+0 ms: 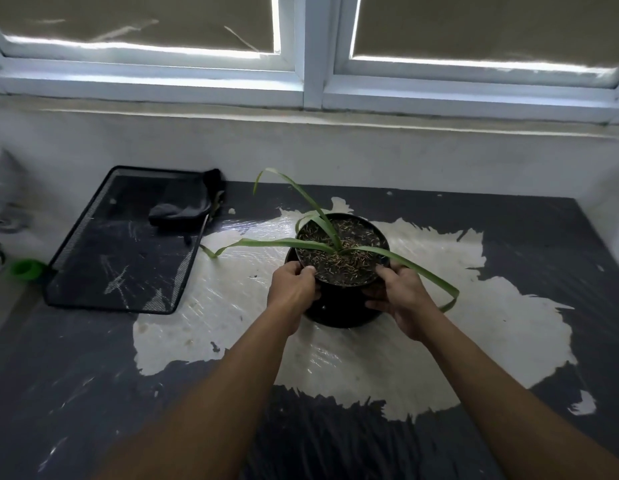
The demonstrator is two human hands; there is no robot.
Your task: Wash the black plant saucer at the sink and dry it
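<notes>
A black plant pot (341, 251) with soil and long green leaves stands in the middle of the worn dark counter. Under it lies the black plant saucer (342, 317), of which only the near rim shows. My left hand (292, 289) grips the pot's left near side, thumb on the rim. My right hand (401, 299) grips the pot's right near side, fingers curled round its wall. Whether the pot is lifted off the saucer is unclear.
A black mesh tray (121, 251) with a dark cloth (183, 209) lies at the left. A green ring-shaped thing (25, 268) sits by the sink's edge (3, 223) at far left. A window sill and wall close off the back.
</notes>
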